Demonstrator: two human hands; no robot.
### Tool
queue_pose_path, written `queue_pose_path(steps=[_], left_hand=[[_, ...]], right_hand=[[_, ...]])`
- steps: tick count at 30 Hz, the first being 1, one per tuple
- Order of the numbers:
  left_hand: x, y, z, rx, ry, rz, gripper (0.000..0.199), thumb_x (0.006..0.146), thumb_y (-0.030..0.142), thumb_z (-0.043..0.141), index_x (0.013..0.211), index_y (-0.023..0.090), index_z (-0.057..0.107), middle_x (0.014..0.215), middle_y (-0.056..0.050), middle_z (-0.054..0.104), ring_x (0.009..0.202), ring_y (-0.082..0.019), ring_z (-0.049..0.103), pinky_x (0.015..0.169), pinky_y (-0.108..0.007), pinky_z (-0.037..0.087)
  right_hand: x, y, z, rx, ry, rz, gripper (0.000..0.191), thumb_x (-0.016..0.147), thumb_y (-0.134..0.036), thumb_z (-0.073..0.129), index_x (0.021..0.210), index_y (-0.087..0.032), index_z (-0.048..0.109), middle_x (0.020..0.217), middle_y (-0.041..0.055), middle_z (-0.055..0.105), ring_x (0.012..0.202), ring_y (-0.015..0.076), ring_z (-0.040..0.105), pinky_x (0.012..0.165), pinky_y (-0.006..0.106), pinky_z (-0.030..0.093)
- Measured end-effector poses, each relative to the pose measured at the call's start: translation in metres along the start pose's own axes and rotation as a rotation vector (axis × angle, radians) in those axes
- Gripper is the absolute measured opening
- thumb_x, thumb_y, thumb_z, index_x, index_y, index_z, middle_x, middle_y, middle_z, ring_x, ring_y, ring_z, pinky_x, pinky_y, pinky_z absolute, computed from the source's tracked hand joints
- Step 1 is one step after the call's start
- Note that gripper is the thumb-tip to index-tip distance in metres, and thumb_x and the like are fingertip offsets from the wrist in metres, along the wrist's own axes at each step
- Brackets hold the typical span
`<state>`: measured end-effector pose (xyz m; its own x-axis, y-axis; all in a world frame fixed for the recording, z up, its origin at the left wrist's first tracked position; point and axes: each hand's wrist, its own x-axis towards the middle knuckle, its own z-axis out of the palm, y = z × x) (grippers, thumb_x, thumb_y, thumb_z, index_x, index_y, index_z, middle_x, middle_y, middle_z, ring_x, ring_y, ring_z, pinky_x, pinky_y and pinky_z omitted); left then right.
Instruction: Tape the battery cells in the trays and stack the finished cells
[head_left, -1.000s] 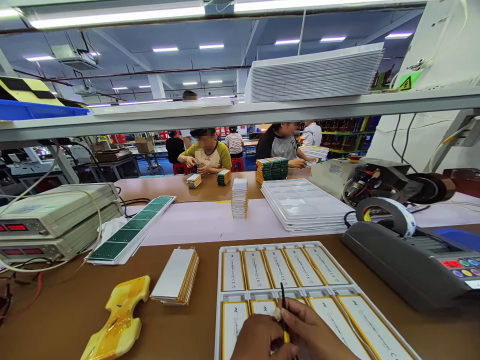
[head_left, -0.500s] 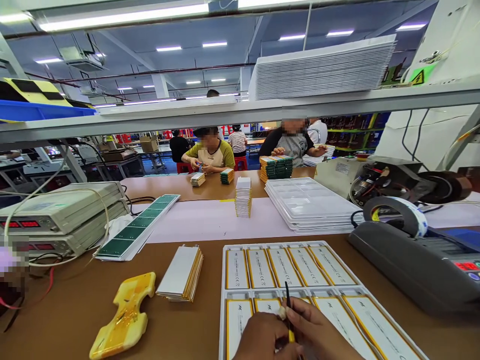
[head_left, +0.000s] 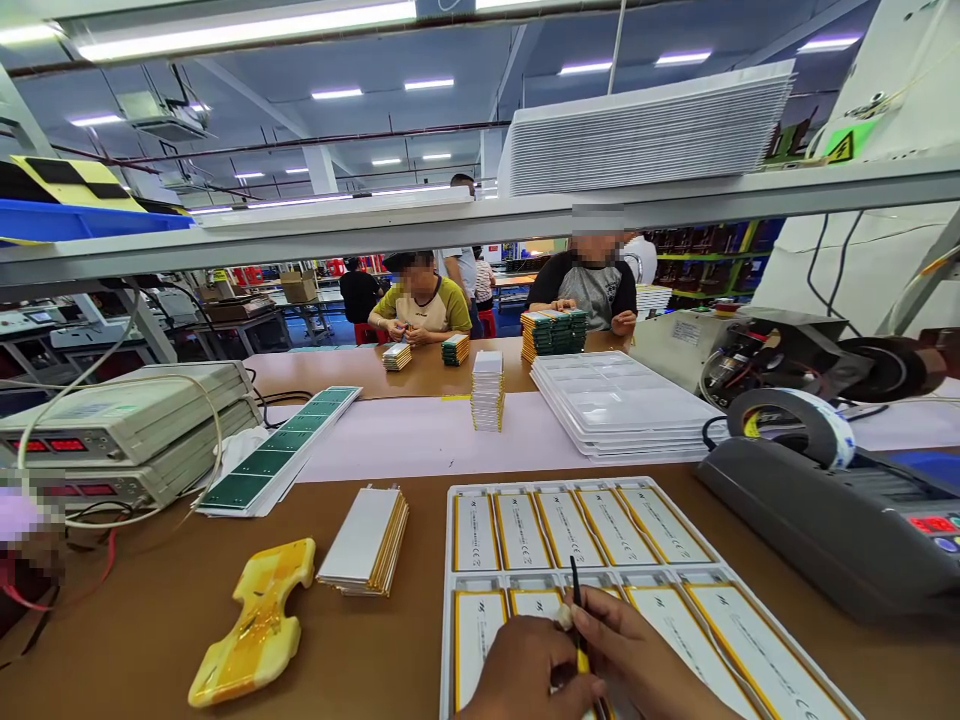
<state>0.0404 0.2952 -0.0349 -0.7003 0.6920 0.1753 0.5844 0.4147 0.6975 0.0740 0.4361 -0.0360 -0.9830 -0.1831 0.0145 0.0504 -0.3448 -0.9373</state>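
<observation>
My left hand (head_left: 521, 665) and my right hand (head_left: 637, 640) meet over the near row of a white plastic tray (head_left: 448, 585). Between their closed fingers stand slim tweezers (head_left: 574, 580), dark at the upward-pointing tip and yellow lower down; both hands appear to grip them. A small white piece (head_left: 563, 617) shows at the fingertips; I cannot tell what it is. Flat battery cells (head_left: 474, 530) with white labels and yellow edges lie in the tray's two rows. My hands and forearms cover part of the near row.
Left of the tray are stacked cells (head_left: 364, 540) and a yellow taped block (head_left: 251, 625). Green boards (head_left: 281, 450) lie behind. White trays (head_left: 615, 400) and a tall cell stack (head_left: 488, 390) stand further back. A grey tape dispenser (head_left: 810, 530) is right. Two people sit opposite.
My hands stay in nearly the same place over the tray, still closed on the tweezers. Across the table, a person's raised hand has come down, and someone standing has appeared behind.
</observation>
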Motion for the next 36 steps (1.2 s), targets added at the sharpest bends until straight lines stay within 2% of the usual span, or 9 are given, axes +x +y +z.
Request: queue_pose_path(steps=[16,23,36], left_hand=[[-0.0016,0.0073,-0.0047,0.008,-0.033,-0.001,0.034,0.066,0.031,0.056,0.048,0.016,0.031,0.049,0.004,0.031,0.051,-0.008,0.029,0.05,-0.023,0.017],[-0.0031,0.009,-0.0036,0.023,-0.003,-0.001,0.035,0.067,0.034,0.056,0.049,0.015,0.032,0.051,0.004,0.032,0.053,-0.008,0.031,0.051,-0.023,0.019],[-0.0029,0.0072,-0.0026,0.022,0.013,0.023,0.034,0.068,0.033,0.056,0.049,0.015,0.035,0.05,0.005,0.033,0.051,-0.007,0.031,0.05,-0.023,0.018]], right_hand=[[-0.0019,-0.0004,0.0009,0.022,0.018,0.011,0.019,0.076,-0.034,0.056,0.078,-0.015,0.055,0.068,-0.0005,0.05,0.065,0.0103,0.046,0.061,0.023,0.036],[-0.004,-0.0072,0.0041,-0.056,0.015,0.022,0.024,0.076,-0.039,0.054,0.079,-0.015,0.055,0.071,0.0012,0.052,0.069,0.0126,0.049,0.065,0.026,0.037],[-0.0038,-0.0045,0.0027,-0.051,0.023,0.001,0.025,0.076,-0.039,0.055,0.077,-0.014,0.053,0.07,0.0012,0.051,0.067,0.0126,0.049,0.063,0.026,0.038]])
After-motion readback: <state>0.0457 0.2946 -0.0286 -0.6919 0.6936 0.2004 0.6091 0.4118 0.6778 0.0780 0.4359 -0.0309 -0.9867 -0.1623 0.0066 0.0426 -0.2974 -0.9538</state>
